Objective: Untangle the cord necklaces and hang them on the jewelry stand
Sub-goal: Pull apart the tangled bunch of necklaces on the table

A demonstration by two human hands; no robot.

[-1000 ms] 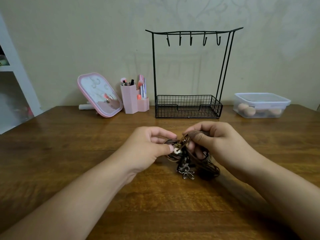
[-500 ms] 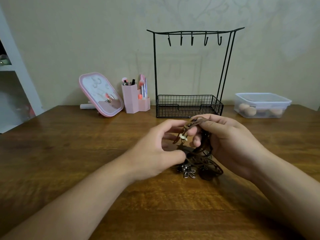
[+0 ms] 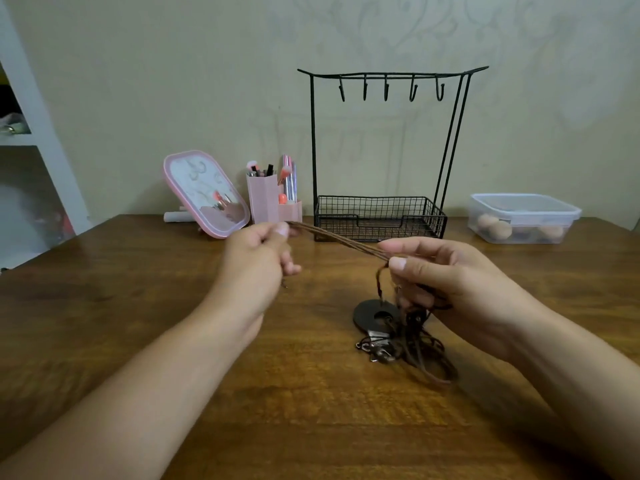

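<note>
Brown cords (image 3: 337, 238) run taut between my two hands above the wooden table (image 3: 138, 306). My left hand (image 3: 254, 263) pinches their left end. My right hand (image 3: 446, 282) pinches the cords at its thumb, and the rest of the tangle (image 3: 415, 344) hangs from it down to the table. A black ring pendant (image 3: 367, 315) and a small metal pendant (image 3: 377, 349) lie in that tangle. The black wire jewelry stand (image 3: 381, 220) rises behind, its several hooks (image 3: 386, 90) bare.
A pink mirror (image 3: 204, 192) and a pink brush holder (image 3: 266, 199) stand at the back left. A clear lidded box (image 3: 523, 216) with round sponges sits at the back right. White shelves (image 3: 31, 140) are at the far left.
My hands were close together over the tangle. My left hand has pulled a bundle of cords out to the left, and the black ring pendant has come into sight.
</note>
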